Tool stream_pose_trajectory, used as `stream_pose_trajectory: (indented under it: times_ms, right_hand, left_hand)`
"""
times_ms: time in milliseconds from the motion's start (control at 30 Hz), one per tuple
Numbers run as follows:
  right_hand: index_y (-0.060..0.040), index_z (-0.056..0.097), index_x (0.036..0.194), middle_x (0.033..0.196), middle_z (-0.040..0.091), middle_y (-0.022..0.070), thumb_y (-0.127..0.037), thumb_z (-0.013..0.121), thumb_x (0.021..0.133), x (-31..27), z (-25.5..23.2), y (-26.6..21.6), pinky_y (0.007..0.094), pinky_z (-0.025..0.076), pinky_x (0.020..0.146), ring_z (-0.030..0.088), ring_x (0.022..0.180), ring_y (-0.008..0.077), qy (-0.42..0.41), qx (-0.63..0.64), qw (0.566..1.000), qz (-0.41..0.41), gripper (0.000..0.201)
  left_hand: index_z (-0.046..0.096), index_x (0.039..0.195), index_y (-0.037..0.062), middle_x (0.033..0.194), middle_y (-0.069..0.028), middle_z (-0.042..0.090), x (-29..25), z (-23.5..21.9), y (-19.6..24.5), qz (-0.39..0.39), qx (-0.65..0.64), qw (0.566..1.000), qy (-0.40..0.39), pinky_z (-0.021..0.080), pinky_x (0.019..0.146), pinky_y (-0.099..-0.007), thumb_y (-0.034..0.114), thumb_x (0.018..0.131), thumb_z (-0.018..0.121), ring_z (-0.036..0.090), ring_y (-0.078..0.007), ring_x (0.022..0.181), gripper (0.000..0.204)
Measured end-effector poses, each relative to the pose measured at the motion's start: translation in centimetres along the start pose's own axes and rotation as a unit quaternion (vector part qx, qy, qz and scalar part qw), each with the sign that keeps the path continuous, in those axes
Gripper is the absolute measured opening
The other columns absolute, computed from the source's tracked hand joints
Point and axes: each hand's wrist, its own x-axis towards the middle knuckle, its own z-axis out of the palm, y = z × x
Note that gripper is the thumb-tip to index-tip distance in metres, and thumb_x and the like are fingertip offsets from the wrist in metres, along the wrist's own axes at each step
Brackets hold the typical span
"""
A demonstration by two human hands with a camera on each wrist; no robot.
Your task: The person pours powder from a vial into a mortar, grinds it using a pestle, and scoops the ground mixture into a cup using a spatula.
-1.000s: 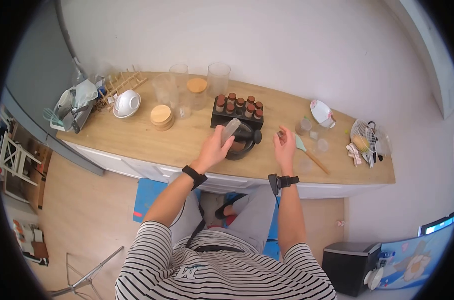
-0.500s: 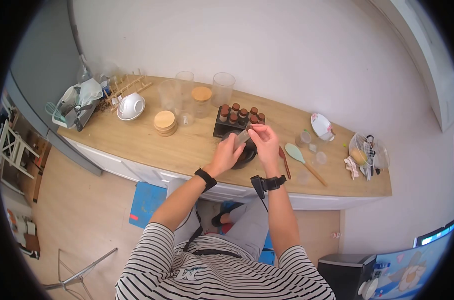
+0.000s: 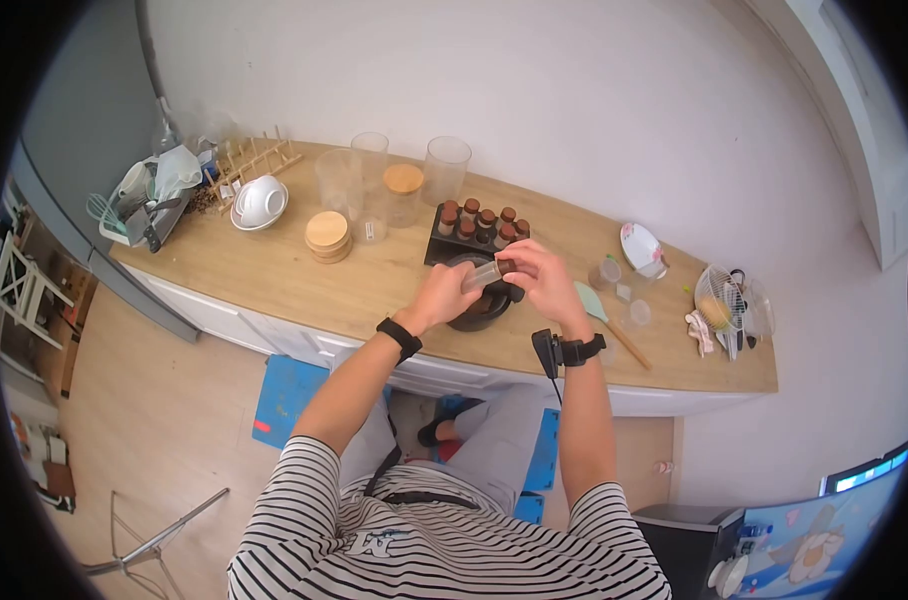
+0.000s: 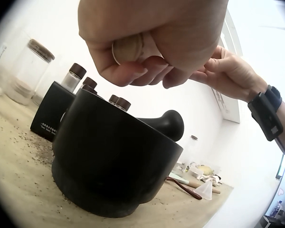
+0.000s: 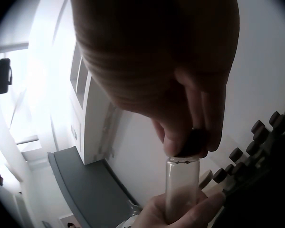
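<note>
My left hand [image 3: 441,296] grips a small clear glass jar [image 3: 482,275] above the black mortar [image 3: 477,318]. In the right wrist view, my right hand [image 5: 180,80] pinches a dark brown cap [image 5: 194,144] at the mouth of the jar [image 5: 182,183]. The mortar [image 4: 109,152] stands under my left hand [image 4: 152,38] in the left wrist view, a black pestle [image 4: 166,125] leaning over its rim. Just behind it, a black rack [image 3: 442,248] holds several brown-capped spice jars.
Glass containers and a wooden-lidded jar [image 3: 403,182] stand at the back left, near stacked wooden lids [image 3: 328,232] and white bowls [image 3: 262,202]. To the right lie a green spatula [image 3: 590,300], a floral dish [image 3: 641,247] and a wire basket [image 3: 716,298]. Crumbs lie beside the mortar.
My right hand has come in from the right and now holds the brown cap at the jar's mouth. The jar is tipped closer to level, still in my left hand.
</note>
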Motion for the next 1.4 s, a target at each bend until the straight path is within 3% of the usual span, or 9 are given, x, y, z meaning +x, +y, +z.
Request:
stream_pose_trajectory:
  times_ms: [333, 533, 600, 833, 933, 1033, 1233, 1333, 1400]
  right_hand:
    - [0.0064, 0.064, 0.107, 0.111, 0.058, 0.0080, 0.018, 0.058, 0.081, 0.1, -0.4, -2.3, 0.0308, 0.053, 0.087, 0.062, 0.102, 0.0189, -0.077, -0.011, 0.997, -0.026, 0.029]
    - [0.0012, 0.068, 0.105, 0.098, 0.068, 0.0143, -0.010, 0.063, 0.090, 0.9, 0.6, -3.9, 0.0280, 0.053, 0.074, 0.068, 0.095, 0.0192, 0.020, -0.256, 0.943, 0.210, 0.019]
    - [-0.0020, 0.068, 0.104, 0.089, 0.068, 0.0190, -0.020, 0.065, 0.090, 0.7, 0.5, -2.6, 0.0382, 0.050, 0.063, 0.065, 0.068, 0.0310, 0.075, -0.344, 0.929, 0.109, 0.023]
    - [-0.0007, 0.066, 0.109, 0.090, 0.068, 0.0128, -0.017, 0.057, 0.094, 0.1, 0.9, -1.8, 0.0344, 0.050, 0.072, 0.065, 0.079, 0.0254, 0.078, -0.077, 0.988, -0.109, 0.023]
    - [-0.0018, 0.064, 0.114, 0.093, 0.069, 0.0100, -0.013, 0.056, 0.094, 0.2, 0.3, -2.1, 0.0313, 0.052, 0.073, 0.066, 0.082, 0.0215, 0.030, -0.229, 0.972, -0.042, 0.025]
    - [-0.0027, 0.062, 0.117, 0.097, 0.068, 0.0127, -0.007, 0.064, 0.087, 0.4, 0.7, -2.9, 0.0293, 0.051, 0.072, 0.066, 0.084, 0.0230, 0.024, -0.131, 0.959, 0.249, 0.031]
    - [0.0016, 0.061, 0.115, 0.083, 0.068, 0.0079, -0.017, 0.056, 0.096, -0.5, 1.4, -0.3, 0.0285, 0.052, 0.068, 0.065, 0.070, 0.0188, 0.103, -0.068, 0.988, -0.098, 0.027]
    - [0.0028, 0.060, 0.117, 0.086, 0.067, 0.0079, -0.015, 0.056, 0.096, -0.6, 0.6, -0.1, 0.0264, 0.052, 0.069, 0.064, 0.072, 0.0176, 0.048, -0.135, 0.988, -0.052, 0.028]
    - [0.0023, 0.058, 0.119, 0.098, 0.064, 0.0087, -0.006, 0.060, 0.093, -0.3, 0.7, -1.9, 0.0255, 0.051, 0.073, 0.062, 0.081, 0.0139, 0.042, -0.042, 0.965, 0.254, 0.028]
  left_hand:
    - [0.065, 0.088, 0.0020, 0.074, -0.0204, 0.063, -0.3, -1.6, 1.4, 0.008, -0.129, 0.987, -0.092, 0.048, 0.061, -0.0407, 0.018, 0.079, 0.071, 0.063, -0.0372, 0.069, 0.019]
    - [0.060, 0.083, 0.0020, 0.072, -0.0214, 0.062, 0.6, -0.6, 0.7, 0.049, -0.010, 0.998, 0.023, 0.048, 0.060, -0.0442, 0.014, 0.077, 0.071, 0.062, -0.0404, 0.069, 0.017]
    - [0.059, 0.083, 0.0023, 0.073, -0.0214, 0.063, 0.8, -0.6, 0.7, 0.033, 0.013, 0.999, 0.031, 0.049, 0.063, -0.0475, 0.014, 0.076, 0.070, 0.062, -0.0418, 0.072, 0.017]
    - [0.058, 0.085, 0.0037, 0.071, -0.0202, 0.063, 0.9, -0.8, 0.7, 0.040, 0.066, 0.996, 0.039, 0.049, 0.062, -0.0474, 0.015, 0.078, 0.070, 0.063, -0.0407, 0.070, 0.018]
    - [0.056, 0.084, 0.0041, 0.071, -0.0195, 0.064, 1.0, -0.8, 0.8, 0.053, 0.102, 0.993, 0.031, 0.050, 0.062, -0.0478, 0.015, 0.079, 0.069, 0.063, -0.0401, 0.070, 0.017]
    - [0.055, 0.083, 0.0043, 0.070, -0.0191, 0.064, 0.9, -0.9, 0.9, 0.068, 0.126, 0.989, 0.033, 0.050, 0.062, -0.0481, 0.015, 0.079, 0.069, 0.063, -0.0395, 0.070, 0.017]
    - [0.055, 0.083, 0.0038, 0.070, -0.0191, 0.064, 0.9, -1.2, 0.7, 0.082, 0.128, 0.988, 0.037, 0.051, 0.061, -0.0474, 0.014, 0.079, 0.068, 0.064, -0.0389, 0.069, 0.017]
    - [0.055, 0.083, 0.0038, 0.070, -0.0189, 0.064, 0.8, -1.1, 0.8, 0.096, 0.148, 0.983, 0.040, 0.051, 0.061, -0.0471, 0.014, 0.079, 0.068, 0.064, -0.0383, 0.069, 0.017]
    - [0.055, 0.083, 0.0039, 0.070, -0.0186, 0.064, 0.9, -1.1, 1.1, 0.103, 0.168, 0.979, 0.045, 0.051, 0.060, -0.0470, 0.014, 0.079, 0.068, 0.064, -0.0380, 0.068, 0.017]
